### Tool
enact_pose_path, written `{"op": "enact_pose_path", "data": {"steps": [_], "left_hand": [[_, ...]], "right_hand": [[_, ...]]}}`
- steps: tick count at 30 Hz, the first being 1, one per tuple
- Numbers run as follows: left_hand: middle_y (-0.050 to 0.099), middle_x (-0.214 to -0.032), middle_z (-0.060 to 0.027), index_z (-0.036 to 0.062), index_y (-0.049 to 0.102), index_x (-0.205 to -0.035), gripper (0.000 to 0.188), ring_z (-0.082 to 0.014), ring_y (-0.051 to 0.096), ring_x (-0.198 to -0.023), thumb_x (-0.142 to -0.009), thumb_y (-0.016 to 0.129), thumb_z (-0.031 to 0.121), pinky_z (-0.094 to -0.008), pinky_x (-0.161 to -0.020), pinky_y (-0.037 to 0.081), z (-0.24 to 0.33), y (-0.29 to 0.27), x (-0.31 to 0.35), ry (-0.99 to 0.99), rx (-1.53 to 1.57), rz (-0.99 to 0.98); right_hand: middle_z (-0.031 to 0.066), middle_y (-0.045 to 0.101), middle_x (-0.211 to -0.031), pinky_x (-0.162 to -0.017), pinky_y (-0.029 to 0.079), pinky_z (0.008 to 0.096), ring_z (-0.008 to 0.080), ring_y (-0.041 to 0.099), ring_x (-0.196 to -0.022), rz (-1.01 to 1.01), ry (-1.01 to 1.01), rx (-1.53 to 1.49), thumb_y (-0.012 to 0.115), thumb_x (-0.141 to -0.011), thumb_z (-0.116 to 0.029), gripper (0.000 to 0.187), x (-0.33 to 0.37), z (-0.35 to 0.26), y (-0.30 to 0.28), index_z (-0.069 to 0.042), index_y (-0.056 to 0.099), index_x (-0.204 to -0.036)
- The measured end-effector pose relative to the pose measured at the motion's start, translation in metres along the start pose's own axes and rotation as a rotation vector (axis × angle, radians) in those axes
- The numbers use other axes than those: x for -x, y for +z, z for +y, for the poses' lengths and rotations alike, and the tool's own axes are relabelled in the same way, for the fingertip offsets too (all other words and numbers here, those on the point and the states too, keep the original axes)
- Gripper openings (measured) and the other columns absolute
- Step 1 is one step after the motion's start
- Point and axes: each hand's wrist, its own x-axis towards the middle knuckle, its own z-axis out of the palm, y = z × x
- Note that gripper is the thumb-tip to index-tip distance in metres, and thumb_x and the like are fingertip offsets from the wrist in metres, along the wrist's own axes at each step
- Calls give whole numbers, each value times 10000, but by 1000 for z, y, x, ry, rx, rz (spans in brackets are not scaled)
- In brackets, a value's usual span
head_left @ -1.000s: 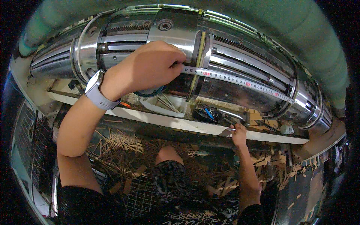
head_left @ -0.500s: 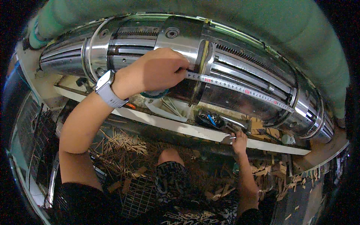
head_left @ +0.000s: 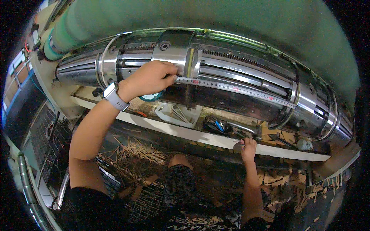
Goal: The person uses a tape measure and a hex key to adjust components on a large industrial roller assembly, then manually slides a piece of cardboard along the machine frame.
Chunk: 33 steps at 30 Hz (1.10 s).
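Note:
A tape measure stretches along the slotted metal shaft, its pale blade (head_left: 219, 86) running from my left hand to a collar (head_left: 296, 94) on the right. My left hand (head_left: 158, 77) is closed around the tape at the shaft's middle. Below the palm shows a rounded teal case (head_left: 151, 96), partly covered by the hand. My right hand (head_left: 248, 148) rests by the white ledge's front edge, fingers pinched on a thin pale stick-like thing whose kind I cannot make out. A ring with a yellow stripe (head_left: 189, 63) stands just right of my left hand.
A large green roller (head_left: 216, 15) lies behind the shaft. On the ledge (head_left: 185, 131) are a white tray (head_left: 175, 114) with rods, a dark holder (head_left: 216, 125) with a blue item, and a metal tool (head_left: 246, 129). Cardboard scraps (head_left: 135, 152) litter the floor.
The whole view has shifted, so the shaft appears further left and lower at its middle. My left hand keeps its hold on the tape measure, and my right hand stays by the ledge.

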Motion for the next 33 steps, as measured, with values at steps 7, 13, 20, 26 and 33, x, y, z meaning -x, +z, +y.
{"op": "enact_pose_path", "data": {"steps": [7,13,20,26,33], "left_hand": [[522,-746,-188,-7,514,-793,193,-382,525,-716,-833,527,182,-431,-627,418,-1,2,-1,16,-23,16],[536,-749,-192,2,540,-811,191,-364,540,-714,-833,515,190,-415,-637,430,13,6,6,1,-103,103],[526,-773,-160,13,508,-909,438,-356,547,-676,-798,551,435,-407,-591,452,94,32,36,57,-46,-150],[554,-862,-175,21,472,-1030,497,-364,579,-729,-812,541,462,-433,-609,487,172,127,71,39,-69,-381],[527,-983,-228,40,432,-1093,406,-407,578,-725,-841,520,345,-472,-606,481,127,208,108,-443,-131,-625]], "right_hand": [[148,497,-857,-860,356,434,321,471,-876,29,-2,-61,574,-778,-167,171,-1,3,-2,-31,517,-866],[137,489,-874,-856,357,429,312,467,-892,18,-43,-61,634,-685,-122,231,3,17,4,-31,517,-863],[150,526,-986,-892,351,430,323,480,-952,12,-58,-152,632,-673,-119,322,8,34,9,-6,543,-960],[163,514,-1080,-934,332,469,324,469,-1047,-78,-104,-191,613,-709,-157,388,10,47,14,-35,514,-1064],[129,479,-1030,-927,325,461,316,442,-1026,-40,-110,-266,593,-824,-164,289,9,47,-3,-85,501,-1086]]}}
